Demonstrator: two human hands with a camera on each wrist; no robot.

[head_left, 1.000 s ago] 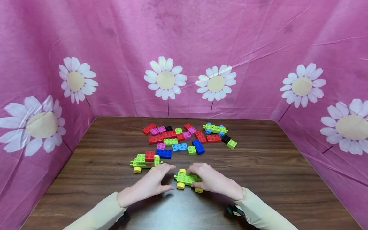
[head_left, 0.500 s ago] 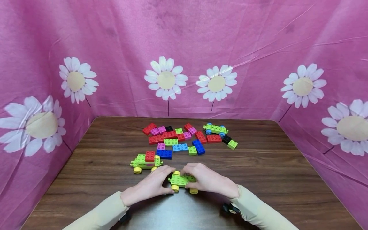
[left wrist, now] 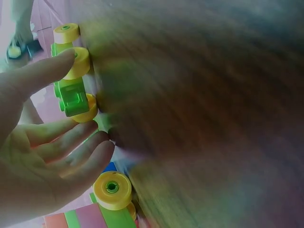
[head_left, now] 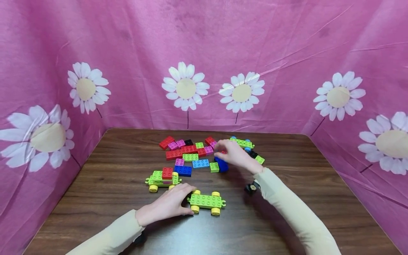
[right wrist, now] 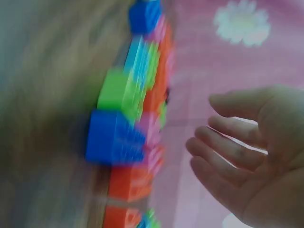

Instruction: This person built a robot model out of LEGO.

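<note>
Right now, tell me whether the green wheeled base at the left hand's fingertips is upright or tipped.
Upright: the green wheeled base rests on its yellow wheels, studs facing up.

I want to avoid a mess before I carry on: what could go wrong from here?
The right hand is empty; if it goes for the dark blue brick near it, it may knock the small green brick right beside that one.
The yellow-wheeled base could roll or swing, since the left hand is at one end only.
The red-topped car sits just beyond the left hand, which might bump it on pulling away.
</note>
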